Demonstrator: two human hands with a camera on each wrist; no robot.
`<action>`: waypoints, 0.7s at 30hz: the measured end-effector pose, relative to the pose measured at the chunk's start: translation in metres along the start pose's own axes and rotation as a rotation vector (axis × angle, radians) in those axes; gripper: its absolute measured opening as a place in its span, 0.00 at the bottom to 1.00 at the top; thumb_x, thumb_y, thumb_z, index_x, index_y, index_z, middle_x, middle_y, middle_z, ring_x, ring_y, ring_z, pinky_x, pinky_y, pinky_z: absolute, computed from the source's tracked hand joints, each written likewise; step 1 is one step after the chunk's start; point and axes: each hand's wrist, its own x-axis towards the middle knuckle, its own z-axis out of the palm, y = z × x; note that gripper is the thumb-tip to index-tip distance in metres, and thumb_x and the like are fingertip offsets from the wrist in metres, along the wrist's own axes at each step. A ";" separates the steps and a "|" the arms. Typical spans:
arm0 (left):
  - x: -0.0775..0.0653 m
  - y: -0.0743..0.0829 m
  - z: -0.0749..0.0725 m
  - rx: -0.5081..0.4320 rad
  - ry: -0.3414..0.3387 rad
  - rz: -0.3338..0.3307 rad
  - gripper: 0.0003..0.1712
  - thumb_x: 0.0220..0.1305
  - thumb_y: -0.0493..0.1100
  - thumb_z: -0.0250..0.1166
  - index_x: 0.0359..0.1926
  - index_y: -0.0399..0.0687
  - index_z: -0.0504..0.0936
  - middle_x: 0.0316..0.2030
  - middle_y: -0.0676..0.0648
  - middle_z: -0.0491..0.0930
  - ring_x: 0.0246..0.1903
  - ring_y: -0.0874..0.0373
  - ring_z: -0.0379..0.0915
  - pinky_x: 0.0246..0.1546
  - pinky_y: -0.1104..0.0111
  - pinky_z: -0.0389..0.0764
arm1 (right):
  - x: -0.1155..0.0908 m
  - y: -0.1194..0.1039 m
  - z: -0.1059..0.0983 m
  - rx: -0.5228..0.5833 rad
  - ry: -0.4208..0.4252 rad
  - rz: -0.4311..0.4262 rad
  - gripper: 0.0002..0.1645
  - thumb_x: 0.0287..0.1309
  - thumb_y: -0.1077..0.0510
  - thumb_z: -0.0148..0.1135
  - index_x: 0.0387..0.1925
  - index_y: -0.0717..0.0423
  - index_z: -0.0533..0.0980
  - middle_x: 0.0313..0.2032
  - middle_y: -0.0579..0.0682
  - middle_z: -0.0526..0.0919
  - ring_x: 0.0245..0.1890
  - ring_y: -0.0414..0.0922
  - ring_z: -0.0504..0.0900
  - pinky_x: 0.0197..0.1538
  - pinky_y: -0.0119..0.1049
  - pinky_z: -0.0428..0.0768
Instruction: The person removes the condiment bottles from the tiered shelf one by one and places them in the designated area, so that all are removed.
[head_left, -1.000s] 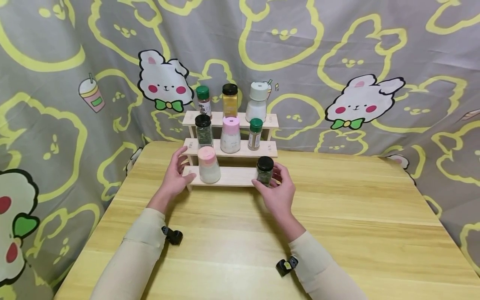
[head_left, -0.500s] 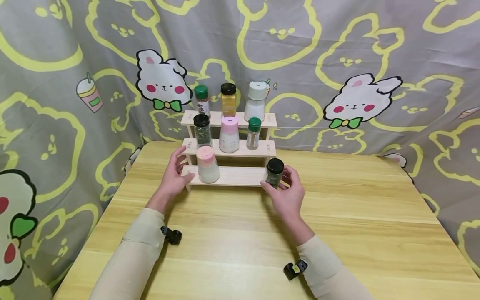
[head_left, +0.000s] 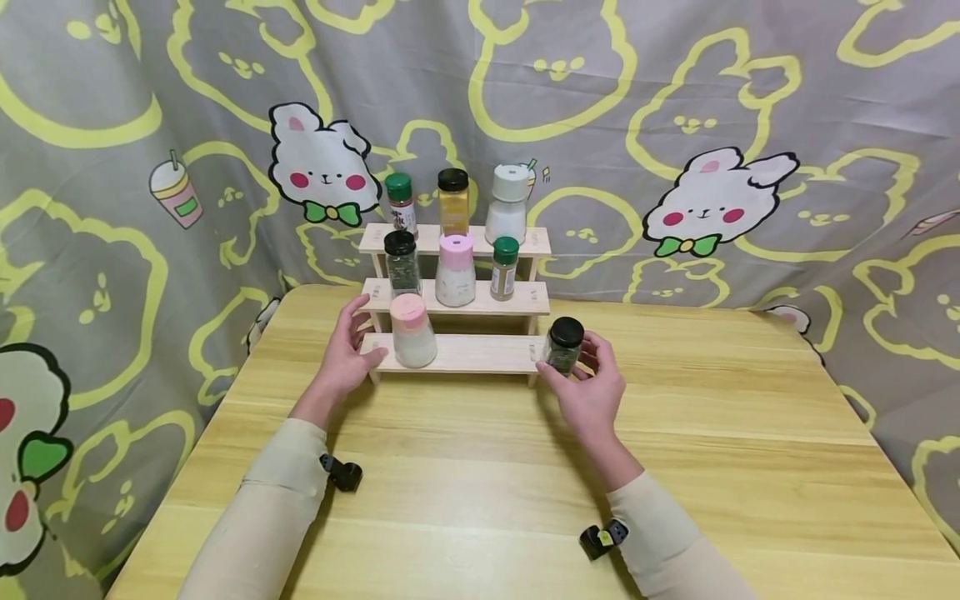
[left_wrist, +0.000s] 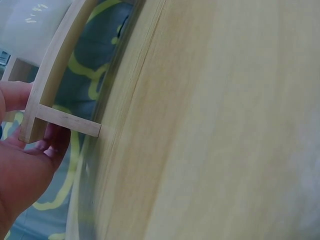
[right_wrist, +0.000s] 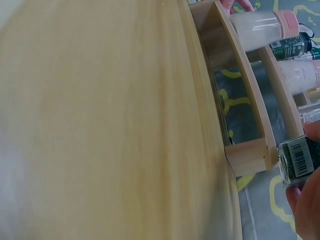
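Note:
A three-step wooden spice rack stands at the middle back of the table. My left hand grips the left end of its lowest step, thumb on top and fingers curled below, as the left wrist view shows. With thumb and fingers my right hand holds a black-lidded glass jar of dark green herbs, just off the right end of that step. The right wrist view shows a barcode label on this jar. On the lowest step, near the left end, sits a pink-lidded shaker of white contents.
Mid-step holds a black-lidded herb jar, a pink-lidded shaker and a green-lidded bottle. On top are another green-lidded bottle, a yellow jar and a white-lidded shaker. A patterned curtain hangs behind the table.
My right hand has moved right with the herb jar, from in front of the lowest step's right end to beyond it. The left hand has kept its grip on the rack.

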 end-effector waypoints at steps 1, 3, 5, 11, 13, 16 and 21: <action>0.000 0.000 0.000 -0.001 0.000 0.000 0.51 0.56 0.14 0.57 0.76 0.42 0.49 0.71 0.28 0.53 0.67 0.33 0.53 0.68 0.47 0.54 | 0.001 0.000 -0.001 0.000 0.002 0.003 0.41 0.36 0.63 0.85 0.56 0.54 0.76 0.46 0.51 0.80 0.47 0.49 0.80 0.48 0.44 0.82; -0.001 0.000 0.000 -0.006 -0.001 -0.001 0.51 0.56 0.14 0.57 0.76 0.42 0.49 0.71 0.29 0.53 0.67 0.33 0.54 0.68 0.47 0.54 | 0.002 0.001 -0.004 -0.003 0.007 0.008 0.41 0.36 0.63 0.85 0.56 0.55 0.75 0.47 0.51 0.80 0.47 0.49 0.80 0.48 0.44 0.82; -0.001 0.000 0.000 -0.011 -0.001 0.000 0.51 0.55 0.14 0.57 0.76 0.42 0.49 0.71 0.29 0.54 0.67 0.33 0.54 0.68 0.47 0.54 | 0.004 0.002 -0.006 -0.011 0.012 0.008 0.41 0.36 0.63 0.85 0.56 0.55 0.75 0.47 0.51 0.80 0.47 0.49 0.80 0.48 0.43 0.82; 0.000 -0.002 -0.001 -0.014 0.005 0.004 0.51 0.55 0.14 0.57 0.76 0.41 0.50 0.71 0.29 0.54 0.67 0.33 0.54 0.68 0.47 0.54 | 0.010 0.007 -0.013 -0.031 0.029 0.014 0.41 0.37 0.63 0.85 0.56 0.54 0.75 0.47 0.50 0.80 0.47 0.46 0.80 0.48 0.42 0.82; 0.000 -0.002 -0.001 -0.013 0.006 0.001 0.51 0.55 0.14 0.57 0.76 0.41 0.50 0.71 0.29 0.54 0.67 0.33 0.54 0.68 0.47 0.54 | 0.012 0.008 -0.016 -0.034 0.035 0.018 0.41 0.36 0.63 0.85 0.56 0.54 0.75 0.47 0.49 0.80 0.47 0.46 0.80 0.48 0.43 0.82; 0.000 -0.002 -0.001 -0.012 0.006 -0.002 0.51 0.55 0.14 0.57 0.76 0.42 0.50 0.71 0.29 0.55 0.67 0.33 0.54 0.68 0.47 0.54 | 0.016 0.010 -0.019 -0.036 0.047 0.018 0.42 0.36 0.63 0.85 0.56 0.54 0.75 0.47 0.49 0.80 0.47 0.45 0.80 0.47 0.43 0.82; 0.000 -0.002 -0.001 -0.016 0.005 0.000 0.52 0.55 0.14 0.57 0.76 0.43 0.50 0.70 0.29 0.55 0.67 0.34 0.55 0.68 0.47 0.55 | 0.021 0.016 -0.024 -0.040 0.058 0.010 0.42 0.36 0.63 0.85 0.57 0.55 0.75 0.47 0.49 0.80 0.47 0.46 0.80 0.47 0.38 0.82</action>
